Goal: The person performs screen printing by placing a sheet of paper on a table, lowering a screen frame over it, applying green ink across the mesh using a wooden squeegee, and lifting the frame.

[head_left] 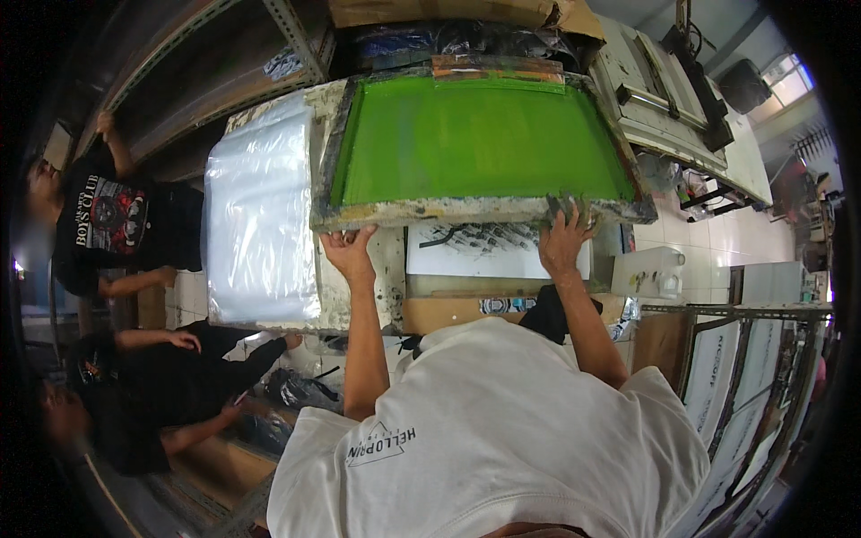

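The left hand [349,251] and right hand [563,244] pinch the near rail of the screen-printing frame [448,212] in their fingers, over the bench [387,282]; below the frame's near edge lies a black-marked white sheet [502,257].

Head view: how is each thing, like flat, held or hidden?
Green framed screen: held at its near edge
White sheet: black-marked, partly hidden by the screen
Clear plastic: lying flat, shiny
Wooden strip: at the screen's far edge
Left hand: gripping the screen's near edge
Right hand: the same
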Available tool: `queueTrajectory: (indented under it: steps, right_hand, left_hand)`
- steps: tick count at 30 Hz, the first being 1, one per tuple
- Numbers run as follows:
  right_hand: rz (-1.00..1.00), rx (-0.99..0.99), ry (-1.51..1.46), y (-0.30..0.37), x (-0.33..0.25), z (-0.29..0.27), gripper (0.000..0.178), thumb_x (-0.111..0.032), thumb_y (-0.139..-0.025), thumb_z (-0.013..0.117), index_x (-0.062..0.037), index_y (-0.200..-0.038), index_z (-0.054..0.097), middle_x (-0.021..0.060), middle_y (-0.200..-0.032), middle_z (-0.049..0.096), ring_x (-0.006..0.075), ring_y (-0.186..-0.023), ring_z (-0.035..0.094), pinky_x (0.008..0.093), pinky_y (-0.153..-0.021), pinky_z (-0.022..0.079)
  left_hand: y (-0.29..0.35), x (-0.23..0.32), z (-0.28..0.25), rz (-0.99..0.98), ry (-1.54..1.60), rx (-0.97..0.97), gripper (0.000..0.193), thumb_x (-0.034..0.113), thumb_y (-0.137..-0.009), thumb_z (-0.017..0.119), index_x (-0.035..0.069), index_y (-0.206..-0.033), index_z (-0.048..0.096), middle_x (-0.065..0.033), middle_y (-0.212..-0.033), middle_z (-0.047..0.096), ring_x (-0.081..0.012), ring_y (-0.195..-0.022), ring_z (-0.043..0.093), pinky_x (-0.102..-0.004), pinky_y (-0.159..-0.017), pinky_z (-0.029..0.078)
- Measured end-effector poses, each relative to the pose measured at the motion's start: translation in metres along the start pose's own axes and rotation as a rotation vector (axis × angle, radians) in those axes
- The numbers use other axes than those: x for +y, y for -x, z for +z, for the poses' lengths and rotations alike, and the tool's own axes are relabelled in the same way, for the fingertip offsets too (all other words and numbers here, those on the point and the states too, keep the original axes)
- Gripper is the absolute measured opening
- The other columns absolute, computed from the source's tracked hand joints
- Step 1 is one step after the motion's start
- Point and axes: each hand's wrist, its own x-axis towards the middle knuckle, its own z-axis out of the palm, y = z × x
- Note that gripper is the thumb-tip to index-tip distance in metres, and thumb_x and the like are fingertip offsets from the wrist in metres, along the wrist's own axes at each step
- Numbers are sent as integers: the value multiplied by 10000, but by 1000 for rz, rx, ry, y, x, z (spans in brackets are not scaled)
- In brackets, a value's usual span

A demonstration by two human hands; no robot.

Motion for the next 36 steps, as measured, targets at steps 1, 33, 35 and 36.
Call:
queueTrajectory:
  steps: [1, 33, 35, 36]
  right_hand:
    - [-72, -7, 37, 0, -3, -6, 437, -241, -778, 644, -21, -1144, 549, 267, -1358, 359, 526, -1286, 247, 730, -1007, 53]
    - [-568, -209, 19, -362, -57, 140, 564, -20, -703, 624, -102, -1257, 548, 164, -1189, 608, 352, -1014, 584, 470, -879, 430]
    - [-567, -210, 33, -351, -53, 141, 539, -20, -704, 618, -106, -1234, 563, 164, -1146, 619, 355, -966, 591, 470, -855, 427]
    - [-567, -226, 24, -342, -55, 136, 525, -21, -709, 613, -108, -1225, 568, 167, -1118, 624, 357, -956, 590, 470, -852, 424]
  left_hand:
    - [2, -12, -8, -14, -34, 47, 840, -140, -649, 738, 21, -1373, 344, -115, -1166, 523, -193, -952, 538, -313, -815, 496]
    - [9, -59, -39, 55, -416, 180, 1214, 179, -456, 898, 28, -1412, 166, -172, -1306, 367, -300, -1193, 391, -413, -1080, 297]
    - [7, -59, -36, 51, -395, 178, 1205, 165, -465, 893, 26, -1414, 163, -174, -1309, 364, -304, -1198, 385, -413, -1084, 290]
    - [9, -60, -38, 55, -419, 178, 1204, 156, -466, 890, 24, -1416, 161, -176, -1312, 362, -305, -1201, 381, -413, -1087, 286]
